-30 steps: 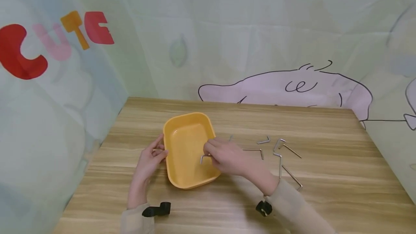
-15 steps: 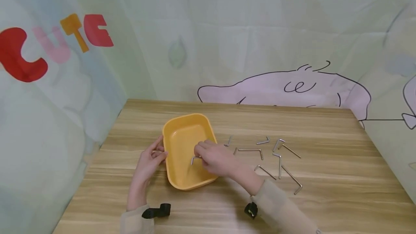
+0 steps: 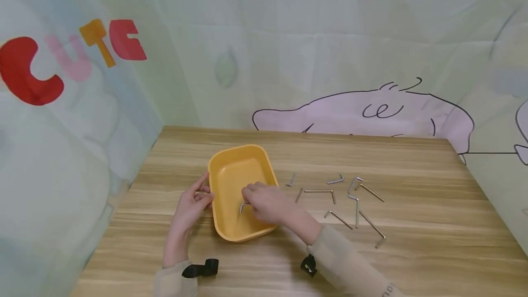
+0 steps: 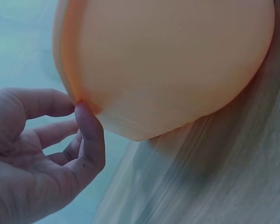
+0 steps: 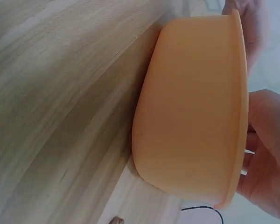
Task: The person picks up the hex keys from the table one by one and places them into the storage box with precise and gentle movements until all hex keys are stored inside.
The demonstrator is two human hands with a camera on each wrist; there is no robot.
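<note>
- Currently, the left hand (image 3: 191, 205) is pinching the left rim of the yellow tray (image 3: 231, 168), thumb and index finger clamping on its wall while the other fingers are bending loosely outside it.
- Meanwhile, the right hand (image 3: 266, 201) is reaching over the tray's right side, fingers curling together and clamping on a bent metal rod (image 3: 242, 207).
- That rod is sitting inside the tray's outline, its hooked end poking out to the left of the fingertips; whether it is touching the tray floor, I cannot tell.
- The tray is standing upright on the wood-grain table (image 3: 416, 164), left of its middle and turning slightly askew.
- More bent rods are lying on the table to the right: a small one (image 3: 291, 180) near the tray, another small one (image 3: 336, 179) farther right, a longer one (image 3: 340, 220) nearer the person, and others clustering beyond these.
- Beige sleeves (image 3: 338, 260) are covering the forearms, and black wrist devices (image 3: 200, 269) are showing at both cuffs.
- Behind, a pale backdrop (image 3: 280, 49) is hanging, bearing colourful letters (image 3: 95, 34) spelling CUTE and a lilac cartoon figure (image 3: 338, 113).
</note>
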